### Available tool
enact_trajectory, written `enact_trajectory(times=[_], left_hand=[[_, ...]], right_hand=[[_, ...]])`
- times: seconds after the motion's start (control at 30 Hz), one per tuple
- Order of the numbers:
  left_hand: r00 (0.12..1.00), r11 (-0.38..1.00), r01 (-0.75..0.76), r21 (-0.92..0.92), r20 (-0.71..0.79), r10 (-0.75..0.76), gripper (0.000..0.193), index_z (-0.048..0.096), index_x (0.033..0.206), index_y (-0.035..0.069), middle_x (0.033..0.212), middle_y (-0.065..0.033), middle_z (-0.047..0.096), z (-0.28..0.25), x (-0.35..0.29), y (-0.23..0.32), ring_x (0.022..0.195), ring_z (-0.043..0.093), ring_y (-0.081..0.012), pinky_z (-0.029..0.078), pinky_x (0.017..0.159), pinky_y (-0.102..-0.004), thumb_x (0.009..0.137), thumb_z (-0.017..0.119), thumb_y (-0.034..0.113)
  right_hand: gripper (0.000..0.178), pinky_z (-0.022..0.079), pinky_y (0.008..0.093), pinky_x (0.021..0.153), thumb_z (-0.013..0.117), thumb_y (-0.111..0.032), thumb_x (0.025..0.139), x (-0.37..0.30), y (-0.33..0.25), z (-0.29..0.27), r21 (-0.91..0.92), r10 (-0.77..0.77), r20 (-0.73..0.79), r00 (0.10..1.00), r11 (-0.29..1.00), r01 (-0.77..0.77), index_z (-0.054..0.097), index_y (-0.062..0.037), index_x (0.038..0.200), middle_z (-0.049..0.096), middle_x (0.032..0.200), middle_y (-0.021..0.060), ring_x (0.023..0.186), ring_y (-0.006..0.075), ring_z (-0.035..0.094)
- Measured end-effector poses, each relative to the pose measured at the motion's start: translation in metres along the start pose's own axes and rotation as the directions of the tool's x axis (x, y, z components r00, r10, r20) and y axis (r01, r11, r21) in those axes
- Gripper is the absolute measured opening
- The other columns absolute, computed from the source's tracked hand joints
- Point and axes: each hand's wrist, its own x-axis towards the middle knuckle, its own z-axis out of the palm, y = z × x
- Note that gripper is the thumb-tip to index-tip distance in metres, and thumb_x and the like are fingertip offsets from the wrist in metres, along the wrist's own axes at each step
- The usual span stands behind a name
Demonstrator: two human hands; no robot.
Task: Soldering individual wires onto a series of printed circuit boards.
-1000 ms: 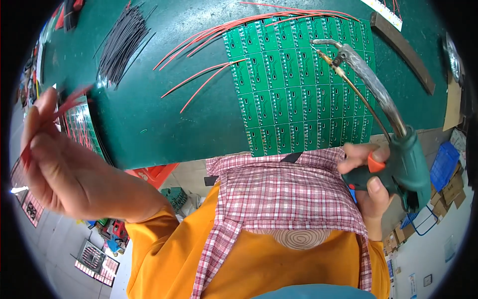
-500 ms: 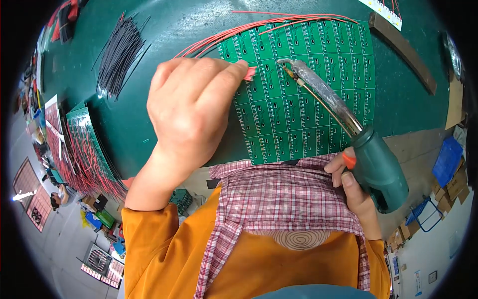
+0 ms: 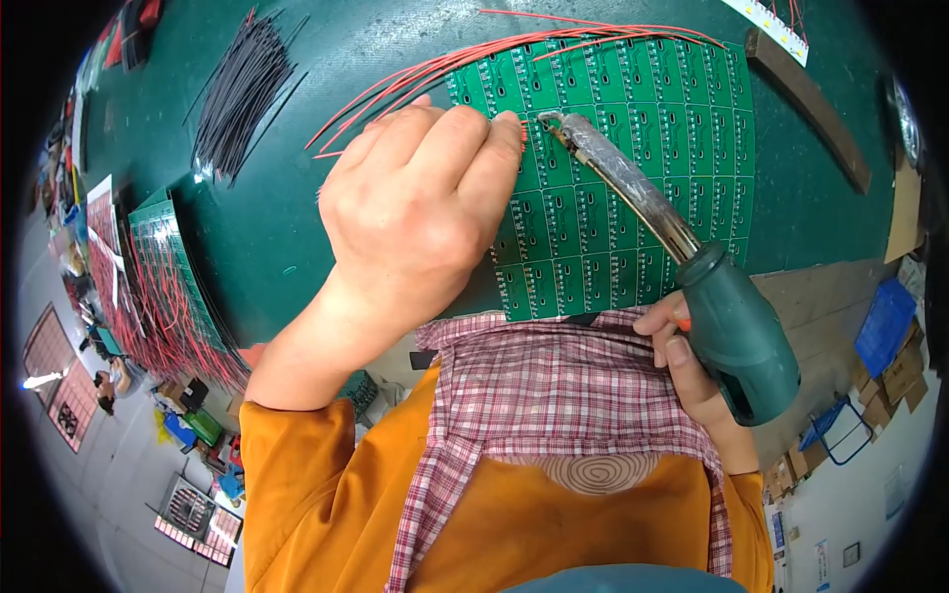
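Hands (image 3: 425,203) closer together — wires (image 3: 524,42) beyond

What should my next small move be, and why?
Perhaps ease the soldering gun tip onto the red wire ends: your left hand holds them at the green circuit boards, and your right hand grips the gun, its tip close beside them.

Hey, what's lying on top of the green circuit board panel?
Red wires lie along the far edge of the panel. The left hand and soldering gun cover other parts, so what's beneath them can't be seen.
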Motion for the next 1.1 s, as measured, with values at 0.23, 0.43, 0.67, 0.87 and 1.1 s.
enact_trajectory(times=[0.23,0.43,0.67,0.87,1.1], left_hand=[[1.000,0.999,-0.005,0.032,-0.008,0.005,0.016,0.067,0.082,0.008,0.073,-0.0008,0.060,0.002,0.000,0.002,0.062,0.058,-0.0173,0.050,0.061,-0.0282,0.066,0.065,0.003],[0.993,0.997,-0.044,0.061,-0.104,0.050,0.014,0.063,0.079,0.007,0.069,-0.0006,0.050,0.008,-0.004,0.001,0.064,0.055,-0.0153,0.047,0.059,-0.0276,0.065,0.064,0.009],[0.999,0.997,0.011,-0.080,-0.033,-0.014,0.016,0.065,0.081,0.006,0.072,-0.0021,0.056,-0.004,0.005,-0.003,0.063,0.056,-0.0174,0.046,0.057,-0.0282,0.065,0.063,0.004],[1.000,0.990,0.004,-0.143,-0.001,-0.004,0.019,0.066,0.083,0.005,0.072,-0.0046,0.061,0.007,0.010,0.003,0.063,0.058,-0.0194,0.046,0.055,-0.0286,0.064,0.064,0.000],[1.000,0.996,0.018,-0.092,0.022,-0.016,0.019,0.066,0.082,0.008,0.071,-0.0027,0.060,0.009,0.012,0.005,0.063,0.058,-0.0179,0.046,0.054,-0.0278,0.064,0.065,0.001]], right_hand=[[0.033,0.049,0.0246,0.066,0.053,-0.016,0.088,0.005,-0.012,0.011,0.398,-0.024,0.301,0.953,0.912,-0.102,0.050,0.0025,0.115,0.061,0.105,0.0165,0.083,0.0191,0.062],[0.019,0.043,0.0205,0.064,0.058,-0.011,0.085,0.002,-0.025,0.040,-0.373,-0.413,0.067,0.908,0.834,0.407,0.058,-0.0012,0.101,0.062,0.094,0.0080,0.070,0.0084,0.053],[0.020,0.041,0.0197,0.062,0.058,-0.009,0.085,0.000,-0.025,0.033,-0.405,-0.447,0.059,0.893,0.807,0.431,0.057,0.0001,0.103,0.060,0.090,0.0054,0.067,0.0053,0.048],[0.021,0.043,0.0192,0.064,0.059,-0.008,0.084,0.004,-0.024,0.033,-0.392,-0.442,0.060,0.895,0.814,0.428,0.056,0.0015,0.103,0.061,0.091,0.0062,0.068,0.0051,0.050],[0.022,0.045,0.0192,0.066,0.060,-0.007,0.083,0.005,-0.021,0.031,-0.313,-0.426,0.047,0.904,0.853,0.418,0.057,0.0004,0.104,0.061,0.092,0.0079,0.073,0.0052,0.053]])
